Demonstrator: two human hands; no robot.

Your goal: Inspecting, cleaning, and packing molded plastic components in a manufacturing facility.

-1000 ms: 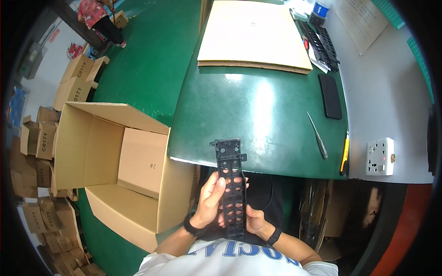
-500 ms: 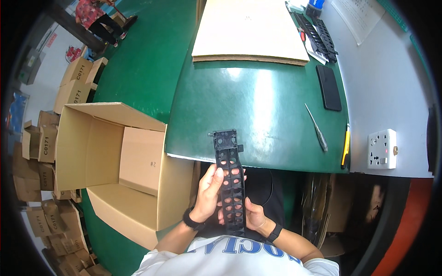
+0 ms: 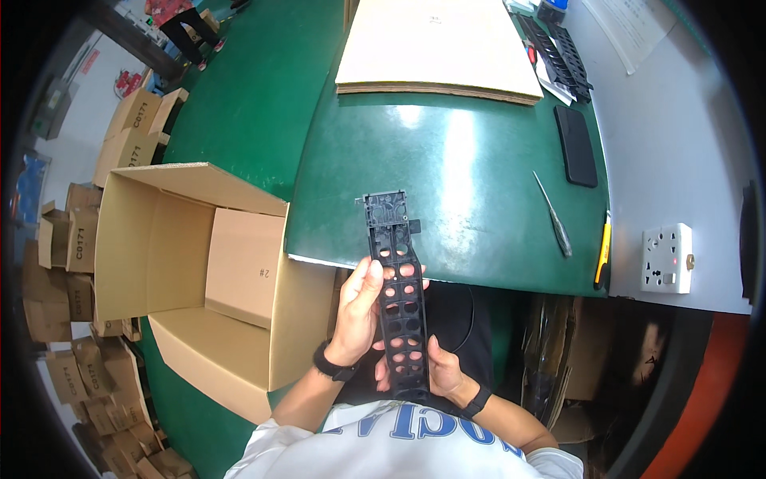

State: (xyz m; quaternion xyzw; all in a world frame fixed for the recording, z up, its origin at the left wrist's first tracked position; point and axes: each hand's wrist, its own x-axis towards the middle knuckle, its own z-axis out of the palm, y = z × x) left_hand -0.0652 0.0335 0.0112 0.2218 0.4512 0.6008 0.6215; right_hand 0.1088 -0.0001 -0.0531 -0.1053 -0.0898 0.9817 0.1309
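A long black plastic part (image 3: 404, 307) with rows of round holes stands out in front of me, its far end over the table's near edge. My left hand (image 3: 359, 307) grips it along the left side, thumb on top and fingers behind, some showing through the holes. Lower down, my right hand (image 3: 447, 370) holds its right edge near the end by my shirt, with fingers underneath. The far end has a squarer block with a small tab on its right side. Both wrists carry black bands.
A green table (image 3: 383, 152) bears flat cardboard sheets (image 3: 435, 52), a black phone (image 3: 575, 145), a screwdriver (image 3: 554, 217), a yellow-handled cutter (image 3: 602, 251) and more black parts (image 3: 558, 60). An open carton (image 3: 183, 247) is at left. A socket (image 3: 667, 258) sits at right; a person (image 3: 182, 28) stands far left.
The black part has moved up and farther over the table, its far end rising. My left hand has gone up with it, while my right hand has stayed nearly in place.
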